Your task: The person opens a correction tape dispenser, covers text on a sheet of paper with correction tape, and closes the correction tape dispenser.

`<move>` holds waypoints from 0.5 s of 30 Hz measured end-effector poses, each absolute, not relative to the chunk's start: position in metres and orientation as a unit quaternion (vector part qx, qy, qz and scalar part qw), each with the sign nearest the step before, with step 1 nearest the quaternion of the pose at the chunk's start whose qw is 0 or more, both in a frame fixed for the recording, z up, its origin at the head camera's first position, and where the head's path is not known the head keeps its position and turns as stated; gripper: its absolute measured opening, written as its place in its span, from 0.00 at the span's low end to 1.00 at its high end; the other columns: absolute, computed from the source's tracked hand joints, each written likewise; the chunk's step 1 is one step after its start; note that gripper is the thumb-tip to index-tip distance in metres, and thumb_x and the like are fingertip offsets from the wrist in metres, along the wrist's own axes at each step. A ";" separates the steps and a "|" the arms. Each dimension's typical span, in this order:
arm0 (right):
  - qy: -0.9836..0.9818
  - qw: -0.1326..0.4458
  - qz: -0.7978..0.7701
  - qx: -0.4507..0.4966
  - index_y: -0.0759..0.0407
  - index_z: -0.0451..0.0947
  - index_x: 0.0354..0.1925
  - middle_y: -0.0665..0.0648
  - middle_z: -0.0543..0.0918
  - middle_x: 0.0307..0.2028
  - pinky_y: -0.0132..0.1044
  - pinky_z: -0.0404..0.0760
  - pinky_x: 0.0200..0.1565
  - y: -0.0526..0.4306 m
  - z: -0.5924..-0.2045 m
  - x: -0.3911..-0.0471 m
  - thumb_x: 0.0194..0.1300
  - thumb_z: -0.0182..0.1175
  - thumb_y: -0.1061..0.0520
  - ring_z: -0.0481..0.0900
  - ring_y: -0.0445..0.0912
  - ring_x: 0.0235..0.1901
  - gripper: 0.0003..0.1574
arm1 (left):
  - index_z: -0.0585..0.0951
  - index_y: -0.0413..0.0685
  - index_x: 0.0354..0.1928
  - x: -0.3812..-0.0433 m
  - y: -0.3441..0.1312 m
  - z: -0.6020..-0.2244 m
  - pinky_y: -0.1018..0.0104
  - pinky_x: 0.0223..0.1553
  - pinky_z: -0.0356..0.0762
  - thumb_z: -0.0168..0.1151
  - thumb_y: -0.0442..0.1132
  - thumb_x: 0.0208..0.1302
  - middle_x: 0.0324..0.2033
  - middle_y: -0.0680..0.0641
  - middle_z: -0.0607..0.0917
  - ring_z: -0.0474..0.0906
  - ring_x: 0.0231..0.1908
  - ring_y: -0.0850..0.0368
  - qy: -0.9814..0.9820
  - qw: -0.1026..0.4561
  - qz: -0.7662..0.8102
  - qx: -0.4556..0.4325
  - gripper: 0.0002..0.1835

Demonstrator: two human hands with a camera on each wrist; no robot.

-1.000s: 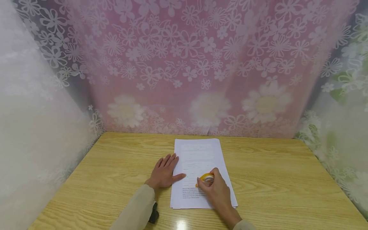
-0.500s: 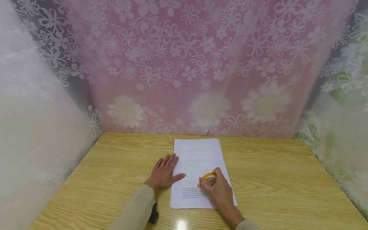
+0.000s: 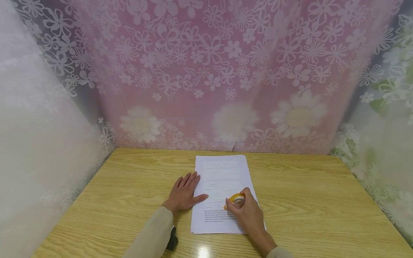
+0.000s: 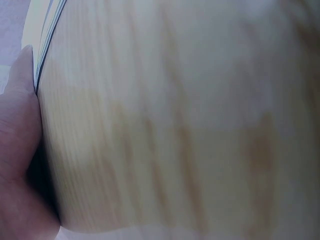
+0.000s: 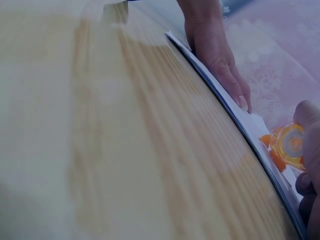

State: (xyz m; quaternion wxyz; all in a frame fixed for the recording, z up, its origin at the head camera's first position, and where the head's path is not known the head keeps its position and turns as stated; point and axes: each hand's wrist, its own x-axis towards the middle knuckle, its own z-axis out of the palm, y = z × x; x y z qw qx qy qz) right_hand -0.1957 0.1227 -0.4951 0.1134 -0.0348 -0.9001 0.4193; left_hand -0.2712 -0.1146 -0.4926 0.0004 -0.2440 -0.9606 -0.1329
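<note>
A stack of printed paper sheets (image 3: pixel 197 224) lies on the table, its lower part showing lines of dark text and its upper part largely whited over in rows. My left hand (image 3: pixel 181 194) rests flat along the stack's left edge, thumb on the top sheet. My right hand (image 3: pixel 251 215) pinches a yellow-orange correction tape dispenser (image 3: pixel 237 197) between thumb and fingers. The dispenser's tip is right at the page, just above the dark text lines. In the right wrist view, its clear round housing (image 5: pixel 290 142) shows a reel inside. The right hand covers the page's lower right.
The wood-grain table (image 3: pixel 306 200) stretches out on both sides of the stack. A pink flowered curtain (image 3: pixel 193 89) hangs at its back edge, with pale sheets at left and right. A black device (image 3: pixel 172 239) sits at the left wrist.
The right hand has slid the correction tape dispenser a short way to the right across the page, just above the text. The left hand has stayed in place.
</note>
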 end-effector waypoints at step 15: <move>-0.903 0.110 0.413 -0.038 0.53 0.66 0.35 0.48 0.78 0.28 0.38 0.70 0.23 0.130 -0.495 -0.196 0.54 0.69 0.41 0.73 0.42 0.23 0.26 | 0.60 0.43 0.72 -0.270 -0.114 -0.491 0.46 0.67 0.45 0.49 0.66 0.65 0.71 0.44 0.57 0.49 0.70 0.44 -0.960 0.003 -0.129 -0.247 0.43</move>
